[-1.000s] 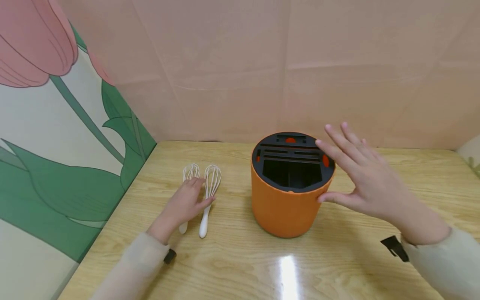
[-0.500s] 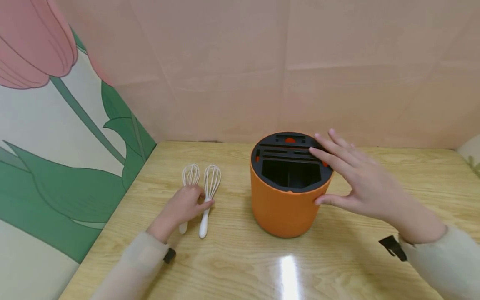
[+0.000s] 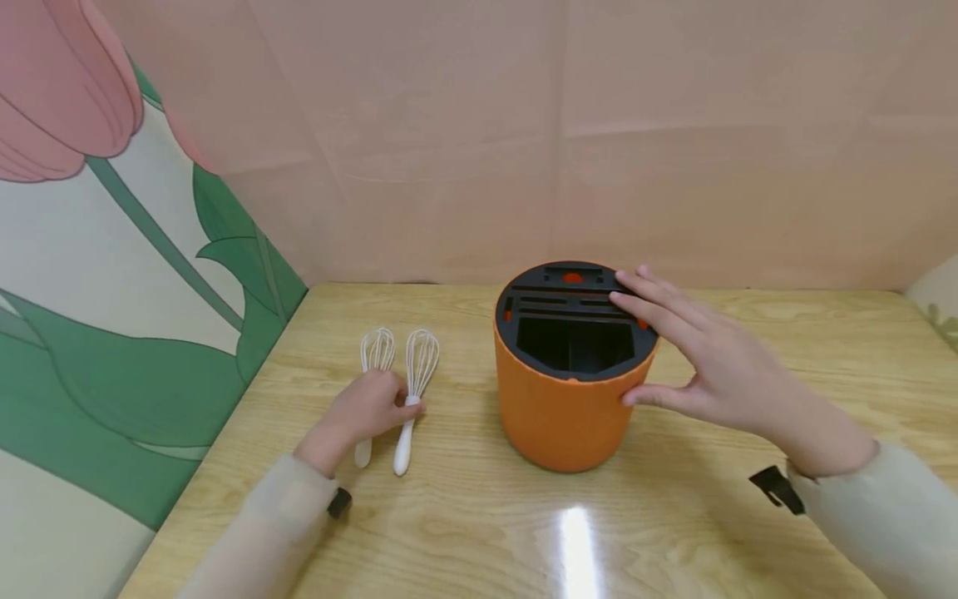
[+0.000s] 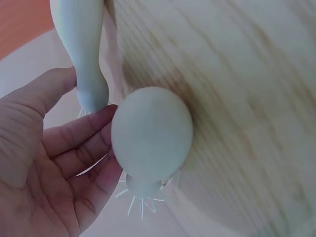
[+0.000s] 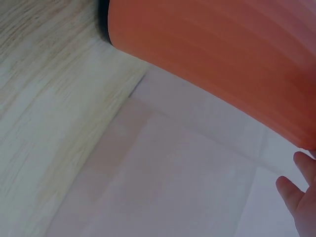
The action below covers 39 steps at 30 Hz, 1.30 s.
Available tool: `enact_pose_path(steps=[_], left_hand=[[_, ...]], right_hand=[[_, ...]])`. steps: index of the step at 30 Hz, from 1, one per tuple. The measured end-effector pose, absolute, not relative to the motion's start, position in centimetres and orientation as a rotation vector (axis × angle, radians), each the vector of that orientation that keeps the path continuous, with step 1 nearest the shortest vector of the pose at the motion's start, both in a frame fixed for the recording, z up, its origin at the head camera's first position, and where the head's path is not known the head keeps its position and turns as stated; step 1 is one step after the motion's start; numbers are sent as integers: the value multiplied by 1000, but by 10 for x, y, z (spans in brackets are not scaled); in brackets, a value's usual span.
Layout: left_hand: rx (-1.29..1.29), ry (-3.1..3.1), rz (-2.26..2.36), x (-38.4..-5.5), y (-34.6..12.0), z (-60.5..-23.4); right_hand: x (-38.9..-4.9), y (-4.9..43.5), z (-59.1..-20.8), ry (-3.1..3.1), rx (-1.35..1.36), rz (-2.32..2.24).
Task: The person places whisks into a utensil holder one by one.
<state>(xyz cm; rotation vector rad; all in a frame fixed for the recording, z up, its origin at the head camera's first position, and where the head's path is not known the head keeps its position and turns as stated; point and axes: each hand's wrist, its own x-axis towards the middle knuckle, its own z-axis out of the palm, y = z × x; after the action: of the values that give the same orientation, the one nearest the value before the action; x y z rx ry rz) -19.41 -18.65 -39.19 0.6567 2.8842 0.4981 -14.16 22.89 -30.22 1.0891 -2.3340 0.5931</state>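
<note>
Two white whisks lie side by side on the wooden table. My left hand (image 3: 367, 409) pinches the neck of the right whisk (image 3: 402, 449) between thumb and index finger. Its handle (image 4: 81, 44) shows between thumb and fingers in the left wrist view. Beside those fingers lies the left whisk (image 3: 362, 453), partly hidden under the hand. An orange utensil holder (image 3: 565, 424) with a slotted black insert (image 3: 524, 353) stands upright to the right. My right hand (image 3: 722, 378) rests on it, straight fingers over the top rim and thumb against its side.
The wooden table (image 3: 464, 532) runs back to a pinkish wall covering (image 3: 449, 166). A panel with a painted tulip (image 3: 112, 358) borders the left side. Black straps hang at both sleeve cuffs (image 3: 292, 491).
My left fingers have closed on the neck of the right whisk. The right hand has moved left and down onto the holder's rim. The holder stays in place.
</note>
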Motion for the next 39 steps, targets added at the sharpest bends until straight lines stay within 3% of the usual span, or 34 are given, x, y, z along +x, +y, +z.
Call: enact_pose_path(steps=[24, 39], left_hand=[[632, 2966, 489, -199, -188, -390], [687, 2966, 737, -203, -186, -380]], right_hand=[[-147, 227, -312, -2327, 1113, 884], [-149, 227, -320, -2234, 1139, 973]])
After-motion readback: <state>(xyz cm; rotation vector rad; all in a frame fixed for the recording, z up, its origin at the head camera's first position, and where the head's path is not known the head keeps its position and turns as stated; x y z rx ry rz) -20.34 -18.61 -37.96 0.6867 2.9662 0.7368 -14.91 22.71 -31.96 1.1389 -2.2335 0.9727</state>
